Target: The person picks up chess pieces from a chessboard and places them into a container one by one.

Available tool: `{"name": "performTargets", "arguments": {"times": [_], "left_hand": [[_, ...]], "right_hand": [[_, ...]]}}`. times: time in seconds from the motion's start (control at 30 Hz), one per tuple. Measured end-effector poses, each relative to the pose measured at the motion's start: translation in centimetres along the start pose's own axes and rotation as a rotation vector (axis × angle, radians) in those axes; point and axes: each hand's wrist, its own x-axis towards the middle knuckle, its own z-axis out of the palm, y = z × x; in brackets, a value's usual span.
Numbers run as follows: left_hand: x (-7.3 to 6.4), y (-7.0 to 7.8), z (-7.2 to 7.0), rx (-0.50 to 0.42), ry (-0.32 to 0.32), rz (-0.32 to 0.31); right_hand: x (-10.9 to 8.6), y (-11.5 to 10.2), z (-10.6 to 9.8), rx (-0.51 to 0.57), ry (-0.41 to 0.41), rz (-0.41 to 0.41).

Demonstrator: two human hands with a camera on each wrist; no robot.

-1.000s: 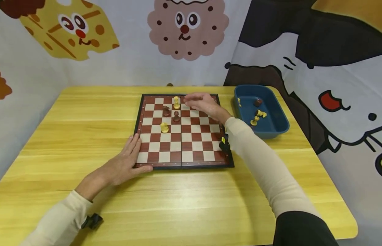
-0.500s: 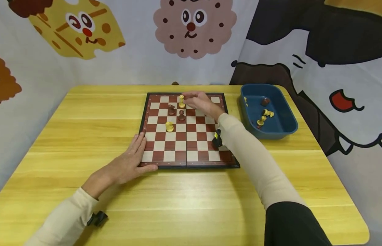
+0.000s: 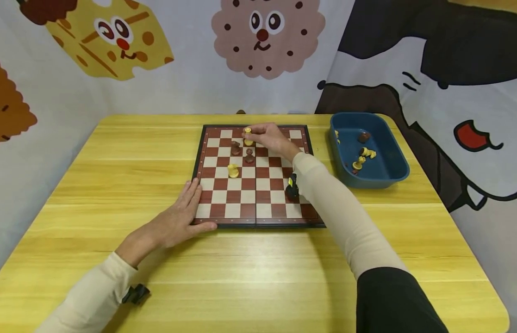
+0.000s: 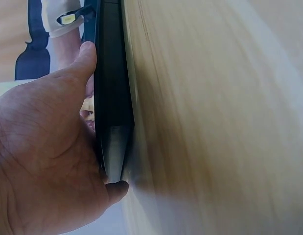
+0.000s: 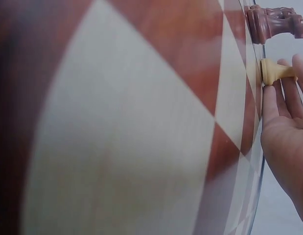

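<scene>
My right hand (image 3: 271, 138) reaches over the chessboard (image 3: 240, 197) and pinches a tall cream chess piece (image 3: 248, 131) near the far edge, thumb on the near side. In the right wrist view, this cream piece (image 5: 268, 72) has its base at the board surface, within the fingers. My left hand (image 3: 177, 223) rests against the board's near-left corner, fingers straight along the left side and thumb on the front edge. A cream knight (image 3: 233, 171), a brown knight (image 3: 235, 148) and another brown piece (image 3: 249, 156) stand on squares left of the fold line.
A blue plastic bin (image 3: 376, 184) with several cream and brown chess pieces stands right of the board. The wooden table (image 3: 241, 277) extends around it. A cartoon-printed cloth (image 3: 191, 92) hangs behind the table.
My right hand has moved slightly left to the tall cream piece and closed its fingers on it. The left hand stays at the board's corner. The head view has shifted a little.
</scene>
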Motion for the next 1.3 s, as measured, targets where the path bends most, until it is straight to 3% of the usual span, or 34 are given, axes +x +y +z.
{"name": "performTargets", "arguments": {"times": [0.27,0.5,0.8,1.0,1.3], "left_hand": [[0.0,-0.1,0.1,0.002,-0.001,-0.003],[0.2,0.2,0.1,-0.001,0.013,0.014],[-0.2,0.0,0.4,-0.008,0.012,0.003],[-0.2,0.0,0.4,-0.015,0.019,0.016],[-0.4,0.0,0.3,-0.008,0.023,0.014]], "right_hand": [[-0.4,-0.1,-0.6,-0.033,-0.030,-0.024],[-1.0,-0.9,-1.7,0.169,-0.050,-0.035],[-2.7,-2.1,-3.5,0.111,-0.067,-0.089],[-4.1,-2.6,-6.0,0.146,-0.017,-0.074],[-7.1,-2.7,-12.0,0.148,0.111,-0.061]]}}
